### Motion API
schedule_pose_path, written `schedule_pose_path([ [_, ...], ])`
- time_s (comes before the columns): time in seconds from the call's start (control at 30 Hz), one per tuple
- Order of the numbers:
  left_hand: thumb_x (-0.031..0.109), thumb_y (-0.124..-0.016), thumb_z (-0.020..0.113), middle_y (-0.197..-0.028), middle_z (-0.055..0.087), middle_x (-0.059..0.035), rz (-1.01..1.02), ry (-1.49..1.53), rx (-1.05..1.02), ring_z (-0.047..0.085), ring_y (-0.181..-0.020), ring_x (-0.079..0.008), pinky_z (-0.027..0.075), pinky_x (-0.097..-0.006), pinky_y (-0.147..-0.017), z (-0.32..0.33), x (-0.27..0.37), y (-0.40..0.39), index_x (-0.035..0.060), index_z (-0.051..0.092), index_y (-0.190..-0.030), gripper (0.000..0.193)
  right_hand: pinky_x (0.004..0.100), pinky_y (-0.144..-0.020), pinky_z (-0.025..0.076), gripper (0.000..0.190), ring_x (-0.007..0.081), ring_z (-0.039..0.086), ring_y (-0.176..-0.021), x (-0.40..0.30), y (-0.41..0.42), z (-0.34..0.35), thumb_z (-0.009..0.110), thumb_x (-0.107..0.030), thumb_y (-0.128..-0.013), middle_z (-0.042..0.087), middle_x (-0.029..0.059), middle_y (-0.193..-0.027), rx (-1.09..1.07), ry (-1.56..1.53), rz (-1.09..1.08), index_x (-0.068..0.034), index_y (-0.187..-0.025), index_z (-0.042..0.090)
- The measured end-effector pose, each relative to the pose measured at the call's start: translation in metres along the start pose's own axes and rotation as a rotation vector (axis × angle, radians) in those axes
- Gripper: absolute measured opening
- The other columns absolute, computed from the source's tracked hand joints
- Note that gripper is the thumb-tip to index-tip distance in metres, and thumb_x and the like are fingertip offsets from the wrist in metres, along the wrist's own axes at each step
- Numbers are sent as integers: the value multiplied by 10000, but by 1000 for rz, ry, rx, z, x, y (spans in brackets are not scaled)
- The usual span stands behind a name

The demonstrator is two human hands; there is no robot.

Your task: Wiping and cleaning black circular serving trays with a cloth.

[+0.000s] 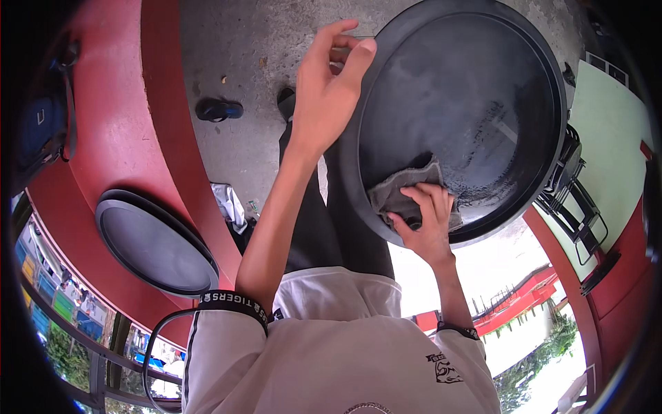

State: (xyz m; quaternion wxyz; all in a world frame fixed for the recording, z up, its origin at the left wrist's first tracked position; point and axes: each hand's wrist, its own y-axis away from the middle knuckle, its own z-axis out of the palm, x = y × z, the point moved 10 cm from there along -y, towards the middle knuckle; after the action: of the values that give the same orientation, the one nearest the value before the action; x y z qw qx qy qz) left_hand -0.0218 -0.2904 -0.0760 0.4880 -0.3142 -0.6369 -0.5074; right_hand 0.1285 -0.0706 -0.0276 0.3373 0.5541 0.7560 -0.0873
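Note:
A large round black tray (455, 93) with a raised rim lies before me, with wet streaks on its surface towards the right and lower side. My right hand (426, 220) presses a crumpled grey-brown cloth (406, 189) against the tray's lower left part, near the rim. Raised at the tray's upper left edge is my left hand (333, 83), its fingers curled and apart, with nothing held in it. Whether the left fingertips touch the rim is not plain.
More round black trays (155, 248) lean together on the red surface (119, 129) at left. A dark sandal (219, 109) lies on the concrete floor (248, 57). Stacked black metal-framed chairs (574, 202) stand at right beside a pale green panel (610, 114).

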Motion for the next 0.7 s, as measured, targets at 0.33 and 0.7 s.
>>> schedule_pose_path([
  [0.33,283,-1071,522,-838,509,-51,155,-65,-179,469,-766,-146,409,-320,-728,35,1,-7,-45,568,-914,367,401,-906,334,628,229,535,-997,-7,-16,4,892,-144,-639,571,43,-1110,276,23,88,-124,-1208,626],
  [0.7,310,-1086,526,-790,525,91,167,-46,-132,421,-769,-32,379,-229,-698,25,-11,-4,1,656,-998,347,455,-1037,346,694,265,500,-1133,-7,-140,-47,835,-187,-760,505,107,-1289,598,-59,308,-139,-1371,508],
])
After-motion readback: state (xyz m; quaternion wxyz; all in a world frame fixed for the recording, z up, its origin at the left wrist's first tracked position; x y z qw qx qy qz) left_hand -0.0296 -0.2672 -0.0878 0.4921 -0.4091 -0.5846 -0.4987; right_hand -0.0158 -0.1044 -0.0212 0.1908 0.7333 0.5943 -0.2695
